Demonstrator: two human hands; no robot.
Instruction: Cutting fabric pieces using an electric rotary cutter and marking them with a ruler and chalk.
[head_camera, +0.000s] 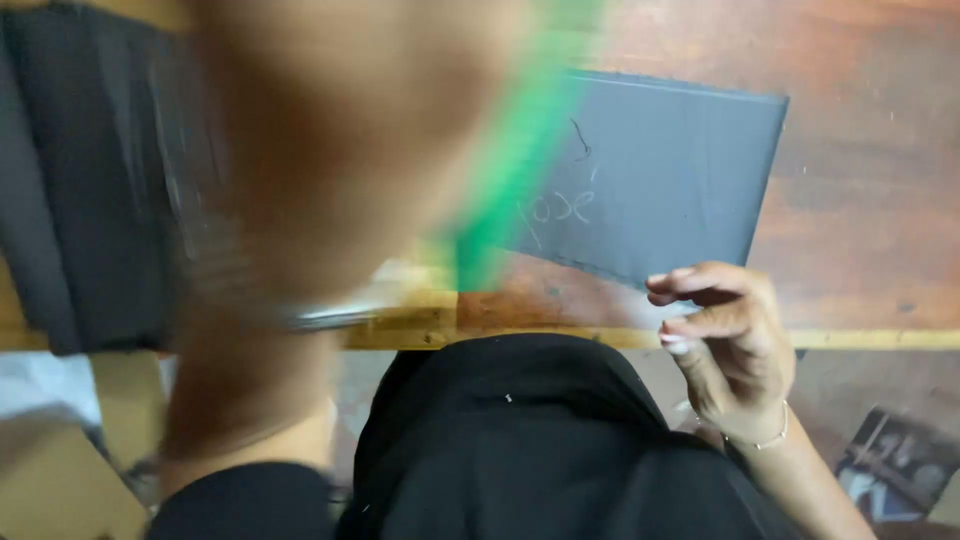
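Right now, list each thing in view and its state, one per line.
Dark grey sheet: flat on the wooden table, chalk marks on it, near edge pinched.
Right hand: fingertips closed on the sheet's edge.
Left hand: raised, motion-blurred, grip unclear.
Green strip: blurred, beside the left hand.
Black fabric: lying at the table's left.

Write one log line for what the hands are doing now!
right hand: pinching grey sheet corner | left hand: blurred, raised, by green object | surface: wooden table

Tailoring workshop: chalk-marked grey fabric (650, 170), wooden worktable (860, 240).
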